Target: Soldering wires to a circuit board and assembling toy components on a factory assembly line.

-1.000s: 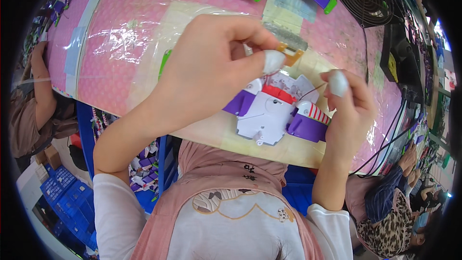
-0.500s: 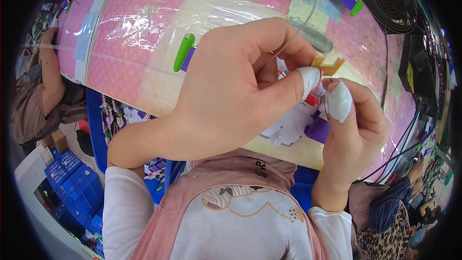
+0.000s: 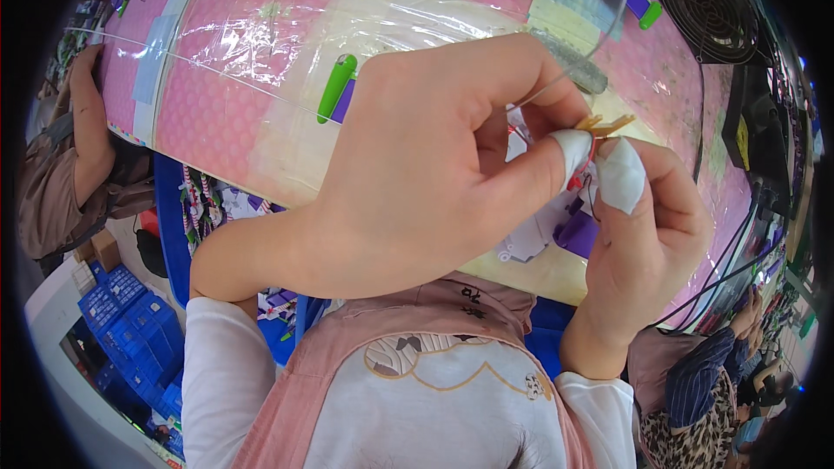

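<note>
Pink plastic-covered bench (image 3: pixel 217 95) fills the head view; above it, the left hand (image 3: pixel 434 174) and right hand (image 3: pixel 643 226) pinch a small red-wired part (image 3: pixel 587 165) between taped fingers (image 3: pixel 573 149), closed tight. A slip could drop it among the purple-and-white toy pieces (image 3: pixel 556 230) below; a fan (image 3: pixel 708 4) and cables (image 3: pixel 738 243) crowd the right.

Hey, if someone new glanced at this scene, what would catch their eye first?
The two hands meeting at centre: the big left hand and the right hand, both with white-taped fingertips, pinching thin wires over a white and purple toy part. Behind them lies a pink table under shiny plastic.
</note>
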Action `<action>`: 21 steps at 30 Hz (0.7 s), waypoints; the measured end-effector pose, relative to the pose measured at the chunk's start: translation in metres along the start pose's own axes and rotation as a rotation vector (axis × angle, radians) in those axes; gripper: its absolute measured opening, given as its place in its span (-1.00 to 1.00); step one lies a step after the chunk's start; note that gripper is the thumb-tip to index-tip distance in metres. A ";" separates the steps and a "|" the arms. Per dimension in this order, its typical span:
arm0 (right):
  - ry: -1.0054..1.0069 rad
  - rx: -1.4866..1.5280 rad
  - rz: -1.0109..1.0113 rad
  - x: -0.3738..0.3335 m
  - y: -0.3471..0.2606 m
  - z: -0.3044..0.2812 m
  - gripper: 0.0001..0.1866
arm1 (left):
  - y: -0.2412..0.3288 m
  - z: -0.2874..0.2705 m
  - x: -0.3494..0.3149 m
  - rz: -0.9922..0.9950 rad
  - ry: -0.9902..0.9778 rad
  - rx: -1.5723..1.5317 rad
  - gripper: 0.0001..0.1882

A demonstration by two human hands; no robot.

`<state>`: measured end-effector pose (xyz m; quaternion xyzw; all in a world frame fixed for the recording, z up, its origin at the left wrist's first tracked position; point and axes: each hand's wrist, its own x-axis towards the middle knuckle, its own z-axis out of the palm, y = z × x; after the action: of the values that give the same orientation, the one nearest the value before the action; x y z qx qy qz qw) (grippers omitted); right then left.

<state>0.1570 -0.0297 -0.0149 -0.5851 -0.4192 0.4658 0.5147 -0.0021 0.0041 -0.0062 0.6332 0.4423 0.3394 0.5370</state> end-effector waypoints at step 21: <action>0.017 0.028 0.025 0.002 -0.003 0.004 -0.87 | 0.003 0.000 0.000 0.043 0.031 0.017 -0.82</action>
<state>0.1536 -0.0268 -0.0121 -0.5868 -0.4009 0.4732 0.5207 -0.0014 0.0044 -0.0037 0.6417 0.4397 0.3568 0.5172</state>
